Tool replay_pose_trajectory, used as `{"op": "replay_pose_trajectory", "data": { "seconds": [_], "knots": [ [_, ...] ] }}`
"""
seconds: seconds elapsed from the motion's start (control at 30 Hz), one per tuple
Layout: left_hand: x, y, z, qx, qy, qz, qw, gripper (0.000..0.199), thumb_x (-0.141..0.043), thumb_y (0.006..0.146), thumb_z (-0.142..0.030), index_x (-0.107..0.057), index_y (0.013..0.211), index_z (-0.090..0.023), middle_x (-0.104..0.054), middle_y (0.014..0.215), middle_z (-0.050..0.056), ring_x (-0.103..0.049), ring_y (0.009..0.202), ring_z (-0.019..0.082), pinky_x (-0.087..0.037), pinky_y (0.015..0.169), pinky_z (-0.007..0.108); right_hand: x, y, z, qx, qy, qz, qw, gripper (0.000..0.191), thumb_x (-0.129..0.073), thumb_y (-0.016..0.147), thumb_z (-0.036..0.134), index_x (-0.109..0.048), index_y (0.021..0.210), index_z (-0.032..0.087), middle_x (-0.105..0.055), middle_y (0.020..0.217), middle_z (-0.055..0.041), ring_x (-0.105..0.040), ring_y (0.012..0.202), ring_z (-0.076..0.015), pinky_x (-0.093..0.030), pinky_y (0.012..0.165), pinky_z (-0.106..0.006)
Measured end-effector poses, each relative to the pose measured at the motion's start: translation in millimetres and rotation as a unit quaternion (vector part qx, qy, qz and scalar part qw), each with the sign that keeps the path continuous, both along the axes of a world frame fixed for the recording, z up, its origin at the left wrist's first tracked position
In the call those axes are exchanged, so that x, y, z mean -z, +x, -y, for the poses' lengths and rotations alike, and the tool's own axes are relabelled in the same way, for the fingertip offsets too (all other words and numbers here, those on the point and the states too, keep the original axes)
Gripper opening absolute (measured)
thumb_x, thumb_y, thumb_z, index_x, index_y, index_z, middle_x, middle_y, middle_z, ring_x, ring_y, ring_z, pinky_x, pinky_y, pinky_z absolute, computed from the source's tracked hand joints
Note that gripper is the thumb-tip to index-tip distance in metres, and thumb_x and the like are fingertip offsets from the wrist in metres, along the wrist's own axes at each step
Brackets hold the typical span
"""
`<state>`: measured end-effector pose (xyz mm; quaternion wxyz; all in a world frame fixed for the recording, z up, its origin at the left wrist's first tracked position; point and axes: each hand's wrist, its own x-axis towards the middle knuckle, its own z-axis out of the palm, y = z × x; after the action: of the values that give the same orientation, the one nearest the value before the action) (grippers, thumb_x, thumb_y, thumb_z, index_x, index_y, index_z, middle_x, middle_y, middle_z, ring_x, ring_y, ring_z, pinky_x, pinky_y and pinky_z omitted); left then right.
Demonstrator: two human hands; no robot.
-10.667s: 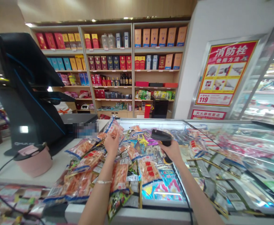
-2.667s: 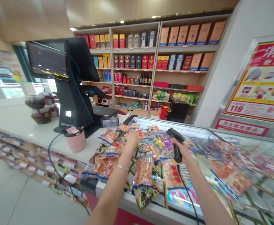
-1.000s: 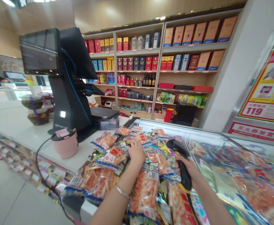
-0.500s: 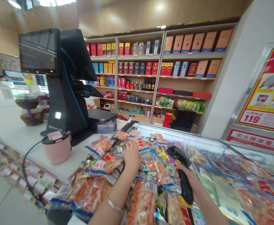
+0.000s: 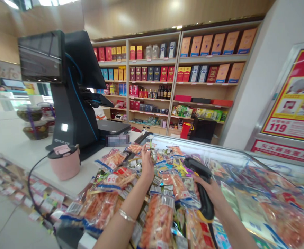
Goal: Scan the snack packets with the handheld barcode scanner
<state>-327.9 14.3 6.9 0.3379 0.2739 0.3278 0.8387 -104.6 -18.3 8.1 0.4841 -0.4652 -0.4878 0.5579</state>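
Observation:
My left hand (image 5: 147,164) is turned on its side over a pile of snack packets. Its fingers are closed on a small green snack packet (image 5: 152,152), which stands up beside them and is partly hidden. In my right hand (image 5: 211,189) is a black and yellow barcode scanner (image 5: 204,193), gripped by the handle, its head pointing up and to the left. Under and between both hands lie clear packets of orange-brown snack strips, such as a long packet (image 5: 157,219) in front and a blue-edged packet (image 5: 177,186) near the scanner.
A black checkout terminal (image 5: 72,100) stands on the white counter (image 5: 86,171) at left. Near it are a pink cup (image 5: 64,164), a cable and stacked jars (image 5: 35,128). A glass-sided case (image 5: 235,150) with bagged goods extends right. Shelves (image 5: 153,62) of boxes line the back.
My left hand has turned from palm down on the packets to its side, lifting a small green packet upright. The scanner stays in my right hand, nearly in place.

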Motion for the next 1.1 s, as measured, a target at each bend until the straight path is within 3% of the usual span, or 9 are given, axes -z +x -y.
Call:
{"op": "replay_pose_trajectory", "data": {
  "seconds": [0.1, 0.17, 0.23, 0.47, 0.67, 0.9, 1.1],
  "knots": [
    [-2.5, -1, 0, 0.162, 0.025, 0.226, 0.96, 0.024, -0.057, 0.074, -0.031, -0.061, 0.093, -0.017, -0.067, 0.091, 0.006, -0.065, 0.092, 0.02, -0.052, 0.084, 0.032, -5.3, 0, 3, -0.005, 0.021, 0.033, 0.999, 0.04, -0.078, 0.055, 0.048, -0.056, 0.051, 0.015, -0.054, 0.044, -0.0029, -0.049, 0.036, -0.012, -0.041, 0.037, -0.023],
    [-6.0, -1, 4, 0.21, 0.044, 0.255, 0.943, 0.024, -0.06, 0.073, -0.03, -0.062, 0.091, -0.015, -0.069, 0.087, 0.007, -0.067, 0.091, 0.021, -0.053, 0.079, 0.03, -6.8, 0, 4, 0.0, 0.038, 0.058, 0.998, 0.039, -0.077, 0.056, 0.048, -0.056, 0.05, 0.015, -0.055, 0.044, -0.0036, -0.049, 0.036, -0.013, -0.042, 0.038, -0.024],
    [-8.9, 1, 9, 0.225, 0.041, 0.234, 0.945, 0.026, -0.061, 0.074, -0.03, -0.063, 0.096, -0.015, -0.07, 0.092, 0.007, -0.067, 0.094, 0.022, -0.053, 0.078, 0.03, -6.6, -1, 4, 0.004, 0.05, 0.086, 0.995, 0.039, -0.076, 0.057, 0.047, -0.055, 0.048, 0.016, -0.055, 0.043, -0.0043, -0.05, 0.036, -0.0137, -0.042, 0.038, -0.025],
    [-0.7, 4, 4, 0.153, 0.043, 0.083, 0.984, 0.039, -0.058, 0.075, -0.036, -0.059, 0.109, -0.018, -0.068, 0.109, 0.007, -0.063, 0.107, 0.023, -0.051, 0.084, 0.032, -1.8, -2, 3, -0.004, 0.084, 0.116, 0.99, 0.035, -0.072, 0.063, 0.042, -0.054, 0.047, 0.017, -0.054, 0.042, -0.0038, -0.049, 0.034, -0.0142, -0.042, 0.037, -0.026],
    [7.5, 3, -3, 0.123, 0.052, 0.033, 0.99, 0.047, -0.06, 0.074, -0.047, -0.058, 0.113, -0.02, -0.067, 0.109, 0.006, -0.062, 0.108, 0.021, -0.049, 0.088, 0.031, -0.3, 0, 3, -0.013, 0.094, 0.138, 0.986, 0.033, -0.068, 0.067, 0.04, -0.055, 0.048, 0.017, -0.055, 0.043, -0.0044, -0.051, 0.035, -0.0148, -0.043, 0.039, -0.026],
    [5.2, 4, 1, 0.116, 0.047, -0.017, 0.992, 0.055, -0.058, 0.076, -0.043, -0.05, 0.127, -0.026, -0.061, 0.124, 0.003, -0.056, 0.118, 0.021, -0.046, 0.096, 0.032, 0.7, 0, 2, -0.021, 0.08, 0.126, 0.989, 0.034, -0.072, 0.064, 0.041, -0.055, 0.048, 0.016, -0.055, 0.043, -0.0042, -0.051, 0.035, -0.0153, -0.042, 0.038, -0.026],
    [0.5, 0, 4, 0.03, 0.037, -0.101, 0.994, 0.052, -0.054, 0.077, -0.036, -0.052, 0.128, -0.023, -0.06, 0.125, 0.005, -0.053, 0.12, 0.02, -0.042, 0.1, 0.032, -3.4, 0, 6, -0.028, 0.092, 0.15, 0.984, 0.032, -0.072, 0.064, 0.037, -0.055, 0.047, 0.017, -0.055, 0.041, -0.0041, -0.051, 0.034, -0.015, -0.041, 0.039, -0.025]
  ]
}}
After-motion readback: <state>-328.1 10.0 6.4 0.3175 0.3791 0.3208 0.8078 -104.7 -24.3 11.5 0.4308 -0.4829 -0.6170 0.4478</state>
